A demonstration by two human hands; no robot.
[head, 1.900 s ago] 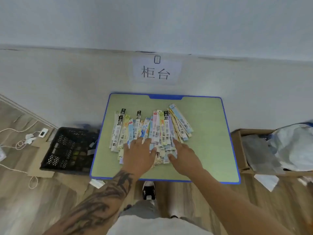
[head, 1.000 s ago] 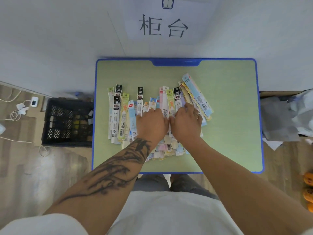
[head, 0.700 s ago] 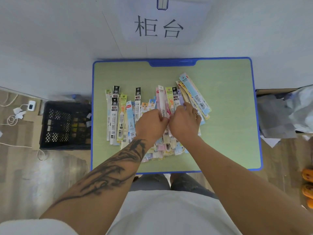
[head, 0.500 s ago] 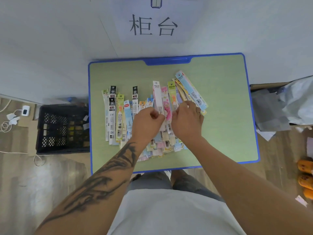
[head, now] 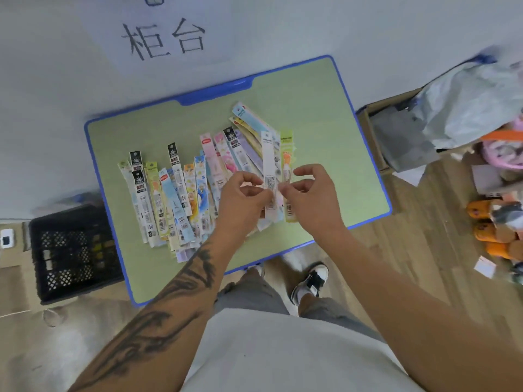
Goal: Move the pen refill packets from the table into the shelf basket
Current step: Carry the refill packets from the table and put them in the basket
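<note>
The left hand [head: 244, 199] and the right hand [head: 310, 195] meet above the green table [head: 317, 114], fingers curled, each pinching a small bunch of pen refill packets, a white packet [head: 268, 165] foremost and a yellow-green packet [head: 286, 154] just beside it. The rest of the pen refill packets [head: 175, 193] lie fanned across the table, left of the hands. A black crate [head: 70, 250] sits on the floor beside the table's left edge.

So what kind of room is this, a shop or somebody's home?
Probably a room staged as a shop counter, not a real store: a paper sign taped to the wall, a small blue-edged table spread with pen refill packets, and floor clutter like a black crate and cardboard box.
</note>
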